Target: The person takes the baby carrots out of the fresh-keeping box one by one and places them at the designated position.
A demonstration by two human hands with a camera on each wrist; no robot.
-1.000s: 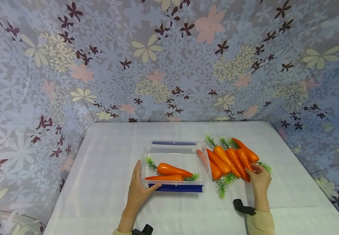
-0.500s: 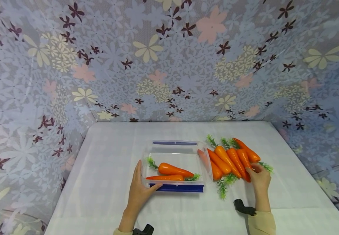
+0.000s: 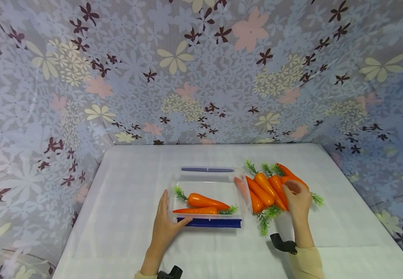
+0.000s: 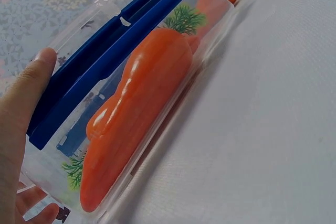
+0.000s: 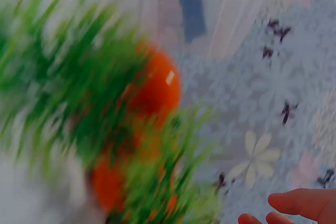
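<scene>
A clear plastic container [image 3: 204,186] with blue latches stands in the middle of the table. Two toy carrots with green tops lie in it, one carrot [image 3: 206,201] behind the other carrot [image 3: 196,211]. My left hand [image 3: 166,228] grips its near left corner; in the left wrist view the thumb [image 4: 32,85] lies against the blue latch [image 4: 100,64]. Against the container's right side lie several more carrots [image 3: 271,190]. My right hand [image 3: 299,199] is bent over the right part of that pile, thumb and fingers apart, hiding some carrots. Leafy tops [image 5: 68,66] blur in the right wrist view.
White cloth covers the table [image 3: 131,174]. A flowered fabric backdrop [image 3: 201,77] rises behind it and at both sides. Black camera mounts [image 3: 283,243] sit on the wrists. The rightmost carrot [image 3: 288,173] lies beyond my right hand.
My right hand has shifted left and away from me, from the near ends of the right-hand carrots to over them. My left hand and the container stay in place.
</scene>
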